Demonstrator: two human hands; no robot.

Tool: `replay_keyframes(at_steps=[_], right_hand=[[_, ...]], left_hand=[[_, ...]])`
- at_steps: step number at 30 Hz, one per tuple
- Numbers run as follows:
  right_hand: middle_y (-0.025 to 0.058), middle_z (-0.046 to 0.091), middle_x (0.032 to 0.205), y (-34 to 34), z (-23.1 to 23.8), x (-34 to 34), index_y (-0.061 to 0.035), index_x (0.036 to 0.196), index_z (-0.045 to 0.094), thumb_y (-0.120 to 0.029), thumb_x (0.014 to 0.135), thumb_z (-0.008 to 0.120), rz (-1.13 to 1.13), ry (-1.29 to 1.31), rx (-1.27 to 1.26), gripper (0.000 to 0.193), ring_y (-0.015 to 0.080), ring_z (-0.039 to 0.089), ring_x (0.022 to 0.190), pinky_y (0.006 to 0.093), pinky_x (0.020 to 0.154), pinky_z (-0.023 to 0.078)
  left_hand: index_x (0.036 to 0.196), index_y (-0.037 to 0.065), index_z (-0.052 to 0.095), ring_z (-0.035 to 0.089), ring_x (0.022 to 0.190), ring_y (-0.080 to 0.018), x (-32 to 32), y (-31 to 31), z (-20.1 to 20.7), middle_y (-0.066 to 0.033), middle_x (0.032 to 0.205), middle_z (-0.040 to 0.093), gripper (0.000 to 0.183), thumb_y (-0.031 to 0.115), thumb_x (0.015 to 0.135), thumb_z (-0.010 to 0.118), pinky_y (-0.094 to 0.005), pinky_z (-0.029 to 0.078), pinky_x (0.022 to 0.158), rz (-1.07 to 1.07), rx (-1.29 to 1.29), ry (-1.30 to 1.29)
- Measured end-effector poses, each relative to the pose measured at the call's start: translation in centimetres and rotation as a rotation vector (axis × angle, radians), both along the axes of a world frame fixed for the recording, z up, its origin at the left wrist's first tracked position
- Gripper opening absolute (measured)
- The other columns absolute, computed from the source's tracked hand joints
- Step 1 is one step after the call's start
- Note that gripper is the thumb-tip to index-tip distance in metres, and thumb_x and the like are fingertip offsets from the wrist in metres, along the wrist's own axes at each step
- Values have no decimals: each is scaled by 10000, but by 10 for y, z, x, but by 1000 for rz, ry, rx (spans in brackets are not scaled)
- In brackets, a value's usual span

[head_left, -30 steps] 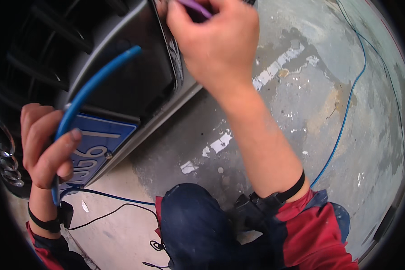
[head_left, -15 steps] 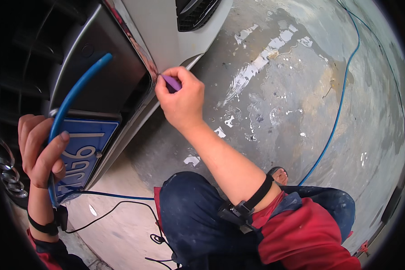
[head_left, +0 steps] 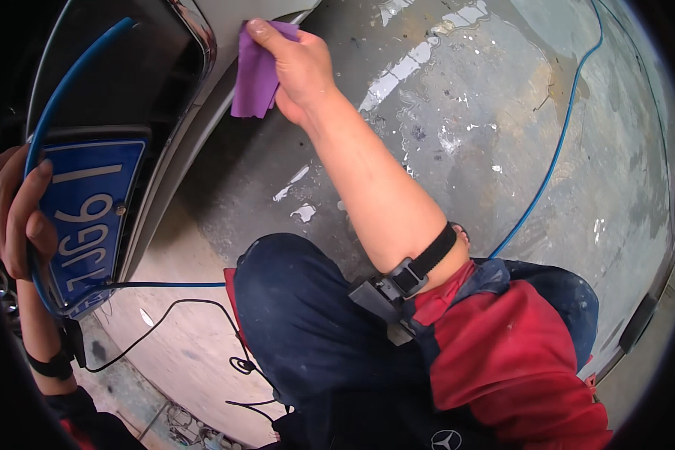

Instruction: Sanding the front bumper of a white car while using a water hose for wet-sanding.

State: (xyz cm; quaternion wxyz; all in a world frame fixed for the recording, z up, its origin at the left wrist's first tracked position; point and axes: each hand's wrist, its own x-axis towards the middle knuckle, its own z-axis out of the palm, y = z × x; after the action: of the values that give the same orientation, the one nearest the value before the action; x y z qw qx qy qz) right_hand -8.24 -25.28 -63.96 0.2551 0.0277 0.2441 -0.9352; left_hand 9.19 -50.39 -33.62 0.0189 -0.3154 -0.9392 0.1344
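Observation:
My right hand (head_left: 304,73) grips a folded purple cloth (head_left: 254,81), thumb on top, with the cloth's lower edge hanging free beside the car's bumper (head_left: 232,15). The cloth covers part of the pale bumper edge in view. At the far left, my left hand (head_left: 13,210) is closed round a thick blue hose (head_left: 66,84). That hose curves upward across the dark grille area, its open end near the top. Just right of the left fingers is the blue number plate (head_left: 90,199). Bright chrome trim (head_left: 200,30) runs beside the dark panel.
Another stretch of blue hose (head_left: 559,142) lies along the wet grey floor (head_left: 495,90) at right. A thin black cable (head_left: 195,301) and blue tubing (head_left: 169,285) cross between the plate and my bent knee (head_left: 292,300).
My right hand has drawn back from the chrome trim, and the cloth now hangs unfolded further. My view has shifted, so car and left hand appear further left.

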Motion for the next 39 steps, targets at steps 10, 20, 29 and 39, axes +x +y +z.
replay_keyframes(at_steps=[10,20,29,39], right_hand=[[48,784,904,12,-23,17,-6,1011,801,-230,928,850,206,162,474,244,96,705,744,248,660,557],[64,793,816,-3,-22,26,-9,949,842,-251,847,906,117,308,618,270,96,678,677,282,633,537],[95,800,828,-21,-24,57,-6,956,832,-286,833,906,-26,299,607,315,145,722,708,326,712,572],[128,799,824,-17,-13,54,-33,903,836,-314,815,906,-29,417,703,303,191,765,730,322,699,574]], left_hand=[[1164,85,723,680,924,-350,-14,65,-33,-198,1031,700,436,462,1099,514,-451,551,795,-112,84,185],[1175,36,720,688,957,-370,-8,49,-20,-233,1067,719,468,413,1146,445,-450,584,807,-128,0,192],[1203,35,720,688,964,-365,-10,45,-18,-235,1089,712,376,326,1135,493,-439,586,804,-156,22,189],[1204,35,727,695,984,-381,-6,43,-20,-239,1100,720,445,383,1148,455,-454,589,825,-120,30,183]])
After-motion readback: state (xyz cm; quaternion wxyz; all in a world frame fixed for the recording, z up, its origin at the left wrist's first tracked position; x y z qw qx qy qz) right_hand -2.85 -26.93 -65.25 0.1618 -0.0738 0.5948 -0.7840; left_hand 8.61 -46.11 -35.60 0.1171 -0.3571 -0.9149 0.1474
